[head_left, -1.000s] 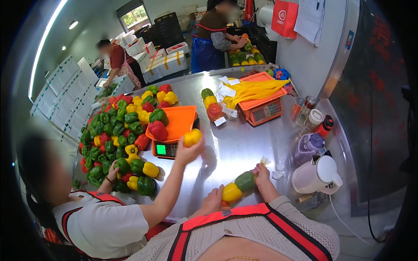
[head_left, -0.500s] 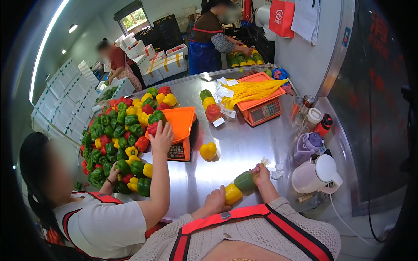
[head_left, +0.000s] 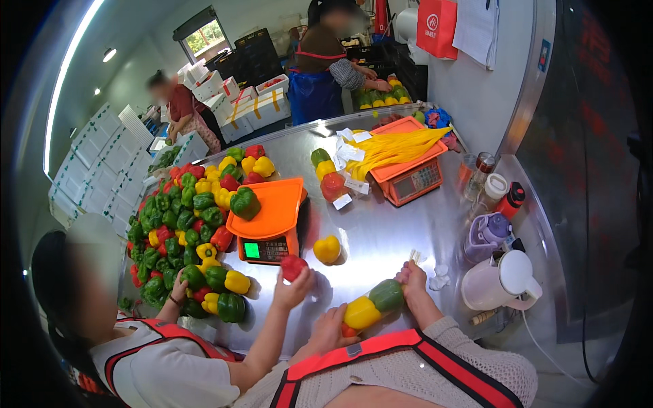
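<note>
A clear bag of peppers hangs tilted between my hands in front of my chest, a green pepper at its upper end and a yellow pepper below. A bit of red shows at the bottom, beside my left hand, whose fingers curl around that lower end. My right hand is closed on the gathered neck of the bag, with a pale twisted end sticking out above the fist. Just left of it, a co-worker's hand holds a red pepper. A loose yellow pepper lies on the metal table.
An orange scale bears one green pepper; a pepper heap lies beyond it. A second scale carries yellow strips, beside a packed pepper bag. At right stand a kettle and bottles. Crumpled white scraps lie nearby.
The co-worker's hand has lifted the red pepper off the scale and brought it toward my left hand. The scale's display now glows green. Red has come into view at my bag's lower end.
</note>
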A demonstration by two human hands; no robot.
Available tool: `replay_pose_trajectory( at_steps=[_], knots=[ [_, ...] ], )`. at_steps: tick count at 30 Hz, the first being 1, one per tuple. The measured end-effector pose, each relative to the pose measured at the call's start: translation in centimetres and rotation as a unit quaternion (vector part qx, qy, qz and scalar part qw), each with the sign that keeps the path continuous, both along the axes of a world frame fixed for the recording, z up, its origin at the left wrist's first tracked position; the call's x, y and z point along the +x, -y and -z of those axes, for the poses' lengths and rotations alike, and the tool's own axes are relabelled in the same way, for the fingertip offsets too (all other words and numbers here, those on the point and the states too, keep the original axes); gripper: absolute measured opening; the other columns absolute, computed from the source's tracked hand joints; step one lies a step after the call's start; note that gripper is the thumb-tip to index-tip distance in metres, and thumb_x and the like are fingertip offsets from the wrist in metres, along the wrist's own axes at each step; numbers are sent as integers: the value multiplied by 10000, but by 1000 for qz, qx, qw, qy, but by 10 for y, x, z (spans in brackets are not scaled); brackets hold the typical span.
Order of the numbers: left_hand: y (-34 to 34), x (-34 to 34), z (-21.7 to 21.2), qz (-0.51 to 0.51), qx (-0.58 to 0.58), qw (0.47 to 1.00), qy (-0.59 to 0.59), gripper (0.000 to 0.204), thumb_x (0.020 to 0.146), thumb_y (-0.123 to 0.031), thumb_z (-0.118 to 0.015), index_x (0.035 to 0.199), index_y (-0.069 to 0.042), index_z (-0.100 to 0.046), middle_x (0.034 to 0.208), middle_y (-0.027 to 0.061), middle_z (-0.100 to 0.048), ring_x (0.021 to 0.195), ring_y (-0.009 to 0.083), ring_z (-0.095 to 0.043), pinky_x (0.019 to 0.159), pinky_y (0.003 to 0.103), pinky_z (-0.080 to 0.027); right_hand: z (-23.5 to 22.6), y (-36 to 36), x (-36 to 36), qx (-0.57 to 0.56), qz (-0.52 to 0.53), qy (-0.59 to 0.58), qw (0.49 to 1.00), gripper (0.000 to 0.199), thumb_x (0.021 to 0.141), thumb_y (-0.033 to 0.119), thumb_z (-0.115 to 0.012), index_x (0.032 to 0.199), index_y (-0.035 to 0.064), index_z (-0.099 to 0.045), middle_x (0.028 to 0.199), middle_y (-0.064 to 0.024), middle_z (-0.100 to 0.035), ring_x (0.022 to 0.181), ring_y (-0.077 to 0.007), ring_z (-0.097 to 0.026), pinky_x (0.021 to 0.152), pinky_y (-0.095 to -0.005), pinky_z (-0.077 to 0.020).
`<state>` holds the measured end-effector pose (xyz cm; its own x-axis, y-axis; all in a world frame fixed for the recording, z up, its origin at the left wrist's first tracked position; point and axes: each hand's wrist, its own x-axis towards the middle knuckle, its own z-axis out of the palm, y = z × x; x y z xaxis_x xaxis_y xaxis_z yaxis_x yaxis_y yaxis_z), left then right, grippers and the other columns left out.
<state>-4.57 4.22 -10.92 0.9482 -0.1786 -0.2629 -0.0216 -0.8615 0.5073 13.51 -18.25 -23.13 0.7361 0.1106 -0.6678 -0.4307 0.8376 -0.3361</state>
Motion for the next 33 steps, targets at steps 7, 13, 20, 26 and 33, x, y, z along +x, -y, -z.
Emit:
replay_pose_trajectory(
  at_steps=[7, 13, 20, 26, 33],
  knots=[
    [-12, -1, 41, -28, -24, 999, -36, 1062, 679, -503, -849, 1491, -66, -321, 1307, 243, -514, 1152, 454, -540, 922, 539, -472, 23, -23, 12, -121, -70, 58, 988, 322, 1048, 325, -436, 835, 89, -480, 557, 28, -336, 410, -115, -303, 381, -288, -284],
    [28, 28, 23, 3, -22, 996, 86, 986, 730, -534, -797, 1462, -40, -360, 1326, 220, -518, 1186, 407, -546, 885, 500, -493, 19, -24, 14, -136, -60, 49, 988, 319, 1051, 316, -425, 839, 84, -476, 567, 26, -338, 417, -114, -290, 392, -285, -273],
    [34, 27, 19, -34, 51, 994, 91, 902, 738, -533, -780, 1413, -49, -428, 1225, 193, -575, 1085, 359, -605, 871, 481, -499, 20, -22, 20, 8, 10, -60, 998, 283, 1044, 283, -428, 841, 90, -467, 575, 18, -311, 436, -113, -254, 428, -308, -259],
    [13, 0, 36, -77, -172, 966, 175, 955, 758, -493, -802, 1451, 6, -375, 1373, 250, -487, 1250, 413, -507, 1054, 487, -405, -105, -31, -2, 81, -119, 157, 977, 280, 1020, 301, -507, 800, 128, -500, 539, 62, -283, 425, -95, -239, 446, -291, -277],
    [44, 52, -94, -29, -297, 938, 174, 1157, 686, -272, -894, 1537, 14, -164, 1316, 169, -522, 1227, 279, -543, 1034, 364, -434, -219, -48, -59, -45, -333, 458, 823, 193, 1036, 251, -528, 993, 70, -578, 749, 59, -465, 618, -27, -382, 544, -191, -313]
  ],
)
